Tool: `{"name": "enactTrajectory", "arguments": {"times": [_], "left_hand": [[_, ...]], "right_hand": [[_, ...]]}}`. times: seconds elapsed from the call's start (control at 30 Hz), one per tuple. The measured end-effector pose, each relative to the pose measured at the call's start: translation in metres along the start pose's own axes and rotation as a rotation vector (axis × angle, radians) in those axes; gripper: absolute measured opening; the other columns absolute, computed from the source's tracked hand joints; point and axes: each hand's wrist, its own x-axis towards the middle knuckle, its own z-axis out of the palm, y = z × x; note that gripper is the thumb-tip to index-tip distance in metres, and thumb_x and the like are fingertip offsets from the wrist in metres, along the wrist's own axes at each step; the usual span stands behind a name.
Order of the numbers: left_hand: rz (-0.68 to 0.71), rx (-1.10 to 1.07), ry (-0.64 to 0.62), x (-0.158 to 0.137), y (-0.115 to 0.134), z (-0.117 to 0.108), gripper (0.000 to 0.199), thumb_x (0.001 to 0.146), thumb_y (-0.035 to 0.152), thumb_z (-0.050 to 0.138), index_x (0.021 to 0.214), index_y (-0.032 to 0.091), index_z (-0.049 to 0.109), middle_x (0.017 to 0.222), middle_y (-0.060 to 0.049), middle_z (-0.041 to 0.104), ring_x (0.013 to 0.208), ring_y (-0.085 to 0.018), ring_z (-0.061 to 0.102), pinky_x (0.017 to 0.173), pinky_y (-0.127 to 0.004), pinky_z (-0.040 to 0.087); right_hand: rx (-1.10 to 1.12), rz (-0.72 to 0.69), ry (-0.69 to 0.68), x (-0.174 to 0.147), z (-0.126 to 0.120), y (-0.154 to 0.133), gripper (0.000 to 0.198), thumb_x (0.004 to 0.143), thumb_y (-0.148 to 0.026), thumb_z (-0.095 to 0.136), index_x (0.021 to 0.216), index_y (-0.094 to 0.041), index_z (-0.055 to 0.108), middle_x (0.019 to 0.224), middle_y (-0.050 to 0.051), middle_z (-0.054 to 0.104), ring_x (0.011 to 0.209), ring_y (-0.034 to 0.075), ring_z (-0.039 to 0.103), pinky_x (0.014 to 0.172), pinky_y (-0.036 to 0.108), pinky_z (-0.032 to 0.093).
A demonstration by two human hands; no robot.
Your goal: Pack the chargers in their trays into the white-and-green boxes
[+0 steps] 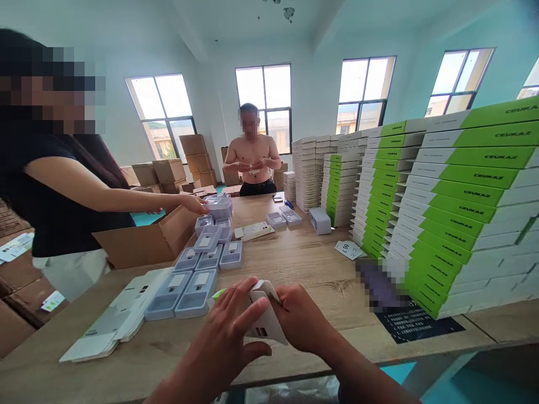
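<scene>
A white folding carton (272,324) with a green end is in front of me, partly folded, over the near edge of the table. My right hand (302,318) is closed around its right side. Stretched along its left side, the fingers of my left hand (225,331) touch the carton, with the thumb held apart. The hands hide much of the carton. Just beyond my left hand are translucent plastic trays (196,293) with small white pieces in them. Flat, unfolded cartons (120,314) lie in a pile to their left.
Tall stacks of green-and-white boxes (455,210) line the right side of the wooden table (290,255). A dark printed sheet (415,324) lies before them. On the left, a co-worker's hand (196,203) reaches to stacked trays beside an open cardboard box (138,241). Another person (254,160) stands opposite.
</scene>
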Motion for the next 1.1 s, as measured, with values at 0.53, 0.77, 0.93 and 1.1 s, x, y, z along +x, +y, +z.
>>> {"name": "enactTrajectory", "arguments": {"times": [0.53, 0.77, 0.93, 1.1], "left_hand": [[-0.245, -0.4, -0.34, 0.012, -0.01, -0.057, 0.06, 0.097, 0.028, 0.064, 0.153, 0.037, 0.046, 0.136, -0.006, 0.071, 0.122, -0.026, 0.069, 0.101, -0.043, 0.058], [-0.236, -0.414, -0.345, 0.006, -0.002, -0.054, 0.031, 0.099, 0.03, 0.061, 0.129, 0.037, 0.067, 0.136, -0.001, 0.069, 0.122, -0.023, 0.068, 0.104, -0.038, 0.056], [-0.108, -0.382, -0.501, 0.021, 0.013, -0.078, 0.025, 0.101, 0.016, 0.051, 0.116, 0.029, 0.067, 0.135, -0.003, 0.065, 0.115, -0.018, 0.068, 0.098, -0.028, 0.056], [0.044, -0.153, -0.474, 0.017, 0.021, -0.085, 0.026, 0.098, 0.006, 0.046, 0.111, 0.024, 0.061, 0.139, -0.005, 0.062, 0.108, -0.018, 0.071, 0.088, -0.022, 0.057]], "right_hand": [[-0.382, -0.14, -0.258, -0.019, -0.031, -0.043, 0.031, 0.097, -0.039, 0.054, 0.076, -0.018, 0.063, 0.066, -0.004, 0.052, 0.062, 0.01, 0.04, 0.056, 0.024, 0.027], [-0.498, -0.203, -0.14, -0.019, -0.019, -0.04, 0.057, 0.103, -0.048, 0.044, 0.054, -0.018, 0.041, 0.056, -0.006, 0.026, 0.055, 0.009, 0.023, 0.053, 0.028, 0.017], [-0.672, -0.201, -0.169, -0.023, -0.018, -0.053, 0.055, 0.102, -0.044, 0.049, 0.055, -0.017, 0.053, 0.049, -0.005, 0.037, 0.051, 0.009, 0.025, 0.053, 0.03, 0.016], [-0.863, -0.245, -0.445, -0.021, -0.029, -0.069, 0.028, 0.096, -0.021, 0.058, 0.069, -0.017, 0.067, 0.064, 0.0, 0.067, 0.056, 0.009, 0.044, 0.055, 0.027, 0.021]]}}
